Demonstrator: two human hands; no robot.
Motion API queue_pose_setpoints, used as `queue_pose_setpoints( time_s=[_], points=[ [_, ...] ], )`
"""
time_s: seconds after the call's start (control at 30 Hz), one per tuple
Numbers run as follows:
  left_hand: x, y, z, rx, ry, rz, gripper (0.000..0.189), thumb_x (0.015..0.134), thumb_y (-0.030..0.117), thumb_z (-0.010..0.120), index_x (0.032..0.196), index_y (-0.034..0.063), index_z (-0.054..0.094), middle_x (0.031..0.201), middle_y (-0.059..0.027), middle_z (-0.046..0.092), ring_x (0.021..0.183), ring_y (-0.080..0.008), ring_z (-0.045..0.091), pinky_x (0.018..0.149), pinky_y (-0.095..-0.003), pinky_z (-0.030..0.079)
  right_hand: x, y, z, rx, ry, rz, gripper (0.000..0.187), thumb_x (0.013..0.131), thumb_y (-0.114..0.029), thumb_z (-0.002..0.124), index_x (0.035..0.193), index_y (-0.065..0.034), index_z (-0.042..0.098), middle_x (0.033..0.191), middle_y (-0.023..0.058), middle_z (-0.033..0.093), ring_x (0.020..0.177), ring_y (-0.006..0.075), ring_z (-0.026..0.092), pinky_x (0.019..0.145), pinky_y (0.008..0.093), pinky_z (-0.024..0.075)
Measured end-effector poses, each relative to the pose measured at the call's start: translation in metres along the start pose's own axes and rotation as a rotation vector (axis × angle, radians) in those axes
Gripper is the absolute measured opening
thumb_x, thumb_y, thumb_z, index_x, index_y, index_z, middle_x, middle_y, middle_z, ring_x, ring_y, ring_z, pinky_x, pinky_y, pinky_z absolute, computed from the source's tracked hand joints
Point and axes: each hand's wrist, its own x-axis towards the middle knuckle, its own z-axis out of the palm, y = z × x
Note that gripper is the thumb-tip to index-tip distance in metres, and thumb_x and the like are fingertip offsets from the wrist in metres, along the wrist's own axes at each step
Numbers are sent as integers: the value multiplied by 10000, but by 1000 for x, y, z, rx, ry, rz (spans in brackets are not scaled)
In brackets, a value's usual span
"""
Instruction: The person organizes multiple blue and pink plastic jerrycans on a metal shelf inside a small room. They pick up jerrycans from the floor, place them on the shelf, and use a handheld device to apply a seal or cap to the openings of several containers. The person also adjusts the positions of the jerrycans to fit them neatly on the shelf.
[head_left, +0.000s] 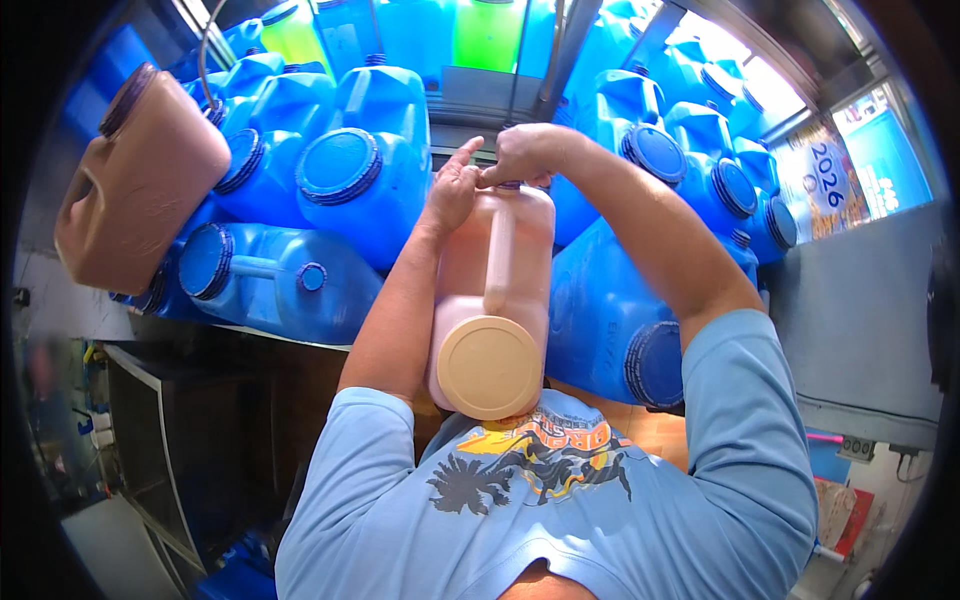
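Note:
A pinkish translucent plastic water jug (491, 262) stands upright in front of my chest. Its large round cream lid (489, 367) faces me, and an upright handle runs above it. At its top is a small dark cap (510, 185), mostly covered by my right hand (529, 154), whose fingers curl around it. My left hand (454, 191) lies against the jug's upper left shoulder, index finger stretched out and its thumb side close to my right thumb. The far fingertips of my right hand are hidden.
Blue water jugs (375, 172) crowd the left, one lying on its side (285, 270). Another pinkish jug (150, 180) leans at far left. More blue jugs (615, 315) stand at right. Behind are a metal-framed glass partition (559, 56) and a thin hanging hose (204, 52).

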Motion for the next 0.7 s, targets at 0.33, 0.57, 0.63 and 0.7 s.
queue_pose_setpoints(
  time_s=[0.33, 0.57, 0.63, 0.7],
  points=[
    [6, -13, 7, -96, 10, -39, 578, 975, 264, 373, 1507, 49, 439, 1209, -197, 695, 1168, -273, 643, 1070, -364, 430, -2, 23, -1, 205, -86, -18, 768, 844, -761, 574, 1014, -27, 721, 727, 103, 680, 612, 203, 674, 564, 338, 558],
    [4, -6, 10, -177, 32, -64, 655, 972, 254, 400, 1584, 65, 265, 1406, -198, 563, 1140, -261, 646, 1053, -362, 446, -4, 26, 0, 149, -62, 9, 599, 883, -637, 585, 1086, -90, 723, 733, 58, 652, 621, 176, 647, 536, 326, 511],
    [3, -2, 11, -221, 47, -70, 694, 971, 235, 413, 1608, 80, 184, 1366, -196, 580, 1099, -230, 657, 1017, -357, 472, -3, 27, 4, 309, 33, -87, 611, 865, -658, 610, 1013, -81, 746, 719, 69, 648, 603, 191, 630, 542, 347, 505],
    [4, -1, 11, -170, 50, -36, 731, 970, 218, 423, 1622, 96, 115, 1322, -193, 598, 1064, -199, 662, 982, -350, 493, 0, 28, 7, 294, -46, 4, 633, 809, -659, 683, 946, -44, 737, 684, 82, 635, 570, 209, 605, 574, 368, 511]
  ],
)
